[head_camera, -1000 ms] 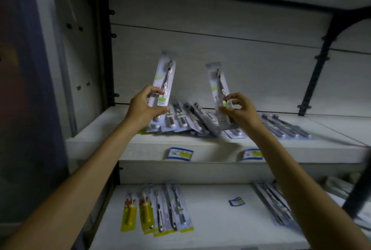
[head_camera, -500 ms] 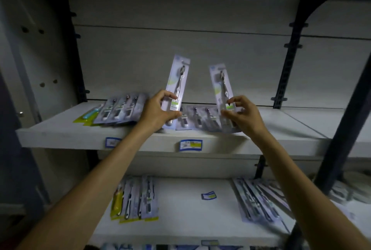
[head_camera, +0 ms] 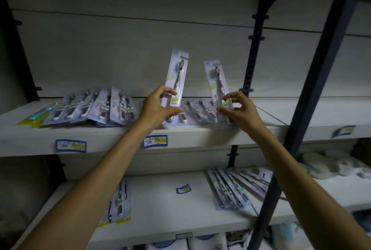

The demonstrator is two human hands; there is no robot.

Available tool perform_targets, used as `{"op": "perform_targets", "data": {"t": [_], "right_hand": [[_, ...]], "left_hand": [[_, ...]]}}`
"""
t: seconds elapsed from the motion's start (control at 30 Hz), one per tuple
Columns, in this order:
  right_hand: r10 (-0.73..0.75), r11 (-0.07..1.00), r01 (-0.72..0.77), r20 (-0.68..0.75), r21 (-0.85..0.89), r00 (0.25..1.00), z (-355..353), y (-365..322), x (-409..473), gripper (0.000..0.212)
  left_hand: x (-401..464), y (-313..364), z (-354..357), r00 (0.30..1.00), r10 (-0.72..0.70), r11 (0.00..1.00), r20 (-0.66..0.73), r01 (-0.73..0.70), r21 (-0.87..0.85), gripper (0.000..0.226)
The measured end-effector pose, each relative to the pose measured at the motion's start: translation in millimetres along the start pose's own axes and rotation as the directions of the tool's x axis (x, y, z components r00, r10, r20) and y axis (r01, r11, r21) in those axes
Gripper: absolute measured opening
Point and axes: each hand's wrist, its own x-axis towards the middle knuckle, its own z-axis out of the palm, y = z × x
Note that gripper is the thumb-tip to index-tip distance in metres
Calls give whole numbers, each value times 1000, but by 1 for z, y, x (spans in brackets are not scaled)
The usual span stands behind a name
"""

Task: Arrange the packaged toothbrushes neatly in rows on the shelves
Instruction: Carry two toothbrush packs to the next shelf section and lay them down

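Overhead, the upper shelf (head_camera: pixel 200 135) carried a row of packs (head_camera: pixel 88 107) lying flat toward its left end and more packs (head_camera: pixel 197 113) at its middle, near the front edge. Below, the lower shelf (head_camera: pixel 160 205) held two further groups of packs (head_camera: pixel 232 187). The left hand (head_camera: pixel 155 109) pinched one pack (head_camera: pixel 176 77) upright between thumb and curled fingers, above the middle of the upper shelf. The right hand (head_camera: pixel 239 113) likewise pinched a second pack (head_camera: pixel 217 85), tilted slightly left, just beside the first.
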Motion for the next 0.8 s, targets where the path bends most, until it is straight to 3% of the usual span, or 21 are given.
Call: {"op": "perform_targets", "data": {"t": [0.3, 0.5, 0.8], "right_hand": [[-8, 999, 8, -20, -33, 1000, -59, 10, -2, 30], [-92, 996, 92, 4, -14, 996, -117, 26, -18, 30], [-238, 955, 238, -23, 176, 971, -196, 49, -55, 30]], "left_hand": [[10, 28, 59, 998, 67, 998, -3, -67, 0, 45], [-9, 58, 117, 994, 106, 994, -41, -106, 15, 46], [-54, 118, 197, 982, 178, 984, -61, -176, 28, 47]]}}
